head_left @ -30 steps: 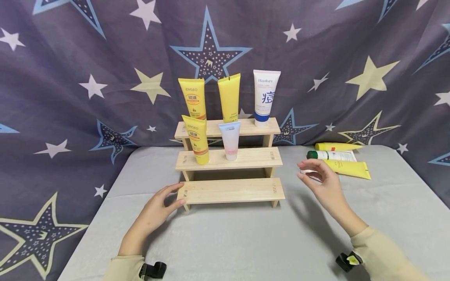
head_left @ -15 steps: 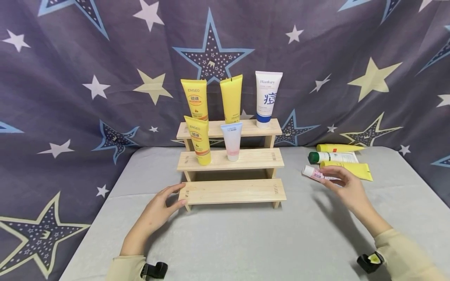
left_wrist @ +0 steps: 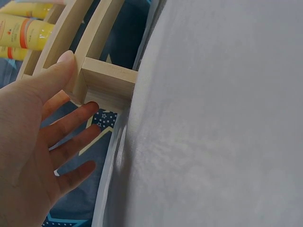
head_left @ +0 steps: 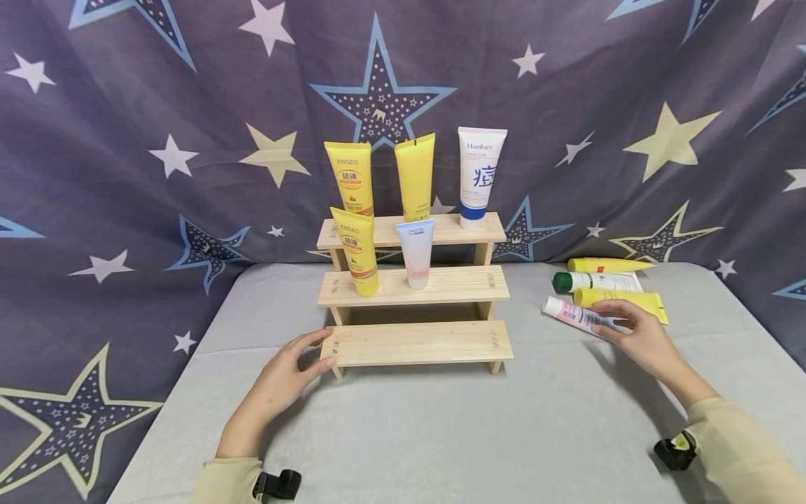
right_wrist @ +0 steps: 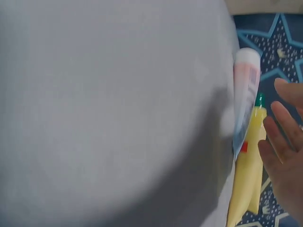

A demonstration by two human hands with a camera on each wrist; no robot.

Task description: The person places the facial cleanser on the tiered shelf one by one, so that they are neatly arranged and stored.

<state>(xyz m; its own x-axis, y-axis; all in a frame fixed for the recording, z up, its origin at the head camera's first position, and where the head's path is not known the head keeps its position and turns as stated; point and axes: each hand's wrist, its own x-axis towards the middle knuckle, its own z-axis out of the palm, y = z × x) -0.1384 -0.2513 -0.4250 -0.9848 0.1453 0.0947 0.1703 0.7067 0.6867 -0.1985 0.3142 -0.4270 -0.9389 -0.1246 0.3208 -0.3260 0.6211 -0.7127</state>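
My left hand (head_left: 281, 378) holds the left end of the lowest step of a three-tier wooden stand (head_left: 415, 343), thumb at the front edge and index finger behind it; its other fingers are spread in the left wrist view. My right hand (head_left: 642, 339) hovers over a small pink-and-white squeeze tube (head_left: 569, 314) lying on the table. In the right wrist view a gap shows between that hand's fingers and the tube (right_wrist: 246, 85). Beside it lie a yellow tube (head_left: 630, 302), a white tube with a green cap (head_left: 604, 281) and another yellow tube (head_left: 604, 264).
On the top step stand two yellow tubes (head_left: 350, 175) and a white-and-blue tube (head_left: 480, 171). The middle step bears a yellow tube (head_left: 357, 252) and a pale pink-and-blue tube (head_left: 416, 252). A star-patterned cloth (head_left: 264, 224) hangs behind the grey-covered table (head_left: 403, 434).
My right hand has drawn back to the right and toward me, uncovering more of the pink-and-white tube. My left hand has stayed at the stand.
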